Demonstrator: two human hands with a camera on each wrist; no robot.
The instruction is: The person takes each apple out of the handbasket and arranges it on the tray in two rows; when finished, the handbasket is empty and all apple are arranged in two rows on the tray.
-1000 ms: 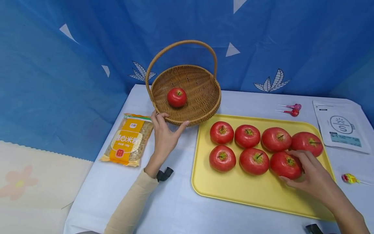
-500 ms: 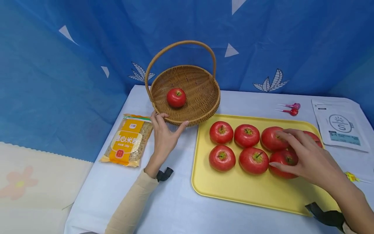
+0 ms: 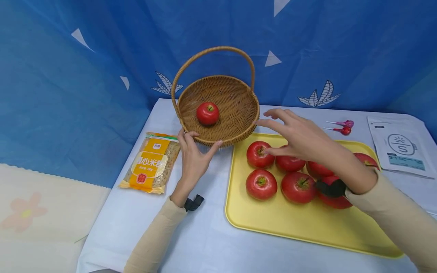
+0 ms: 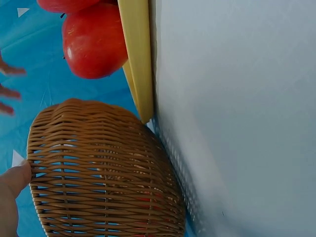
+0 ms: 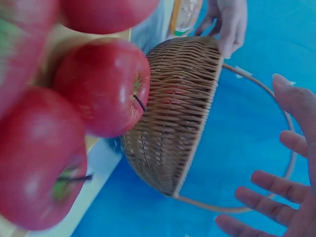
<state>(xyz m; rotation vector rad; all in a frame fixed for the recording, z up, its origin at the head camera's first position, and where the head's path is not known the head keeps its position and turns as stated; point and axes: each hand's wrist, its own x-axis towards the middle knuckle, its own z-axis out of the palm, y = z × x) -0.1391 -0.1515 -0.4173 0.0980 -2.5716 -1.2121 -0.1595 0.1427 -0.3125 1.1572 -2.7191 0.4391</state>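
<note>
the yellow tray lies nearest on the pale table, a flat rimmed tray holding seven red apples in two rows; the near row's left apple is glossy red with a greenish stem hollow, and beside it sits a second apple with a dark stem. the far-left apple of the back row is round, shiny red, with a short brown stem, and the right hand hovers over it with fingers spread wide and straight, holding nothing, its thumb tip just at the apple's top; whether it touches cannot be told. the right forearm in a beige sleeve crosses above the right-hand apples and hides parts of them. left of the tray, the left hand rests on the table with thumb and fingers opened against the near rim of the wicker basket, bracing it rather than curling round it. the basket is shallow, brown woven, with a tall arched handle, just beyond the tray's far-left corner, and holds a single red apple near its middle.
</note>
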